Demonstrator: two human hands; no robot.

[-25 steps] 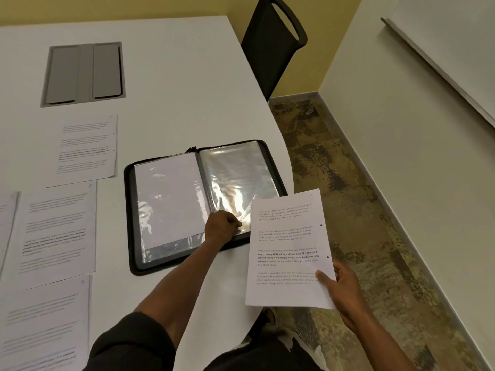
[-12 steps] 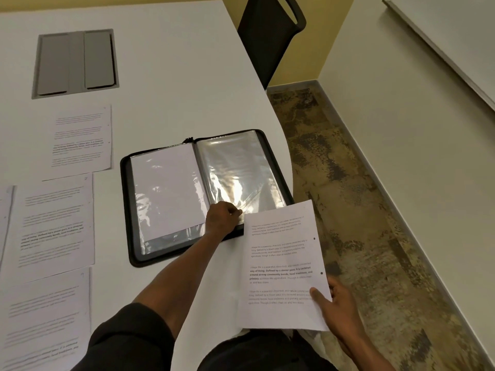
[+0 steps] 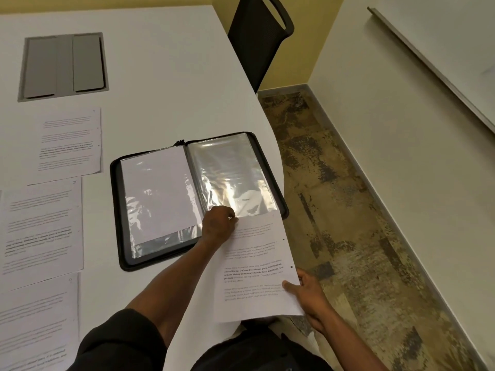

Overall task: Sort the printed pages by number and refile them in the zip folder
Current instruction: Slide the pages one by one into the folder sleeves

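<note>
From the head camera, the black zip folder (image 3: 198, 199) is lying open on the white table (image 3: 160, 76), close to the table's right edge. Its left sleeve is holding a white sheet; its right sleeve is showing only shiny plastic. The left hand (image 3: 218, 223) is pinching the near edge of that right sleeve, fingers curled together on the plastic. The right hand (image 3: 308, 295) is gripping a printed page (image 3: 254, 269) at its right edge, thumb clamped on top, the page's far end reaching the folder's near right corner. Three more printed pages (image 3: 42, 226) are lying left of the folder. A black chair (image 3: 261, 41) is standing beyond the folder.
</note>
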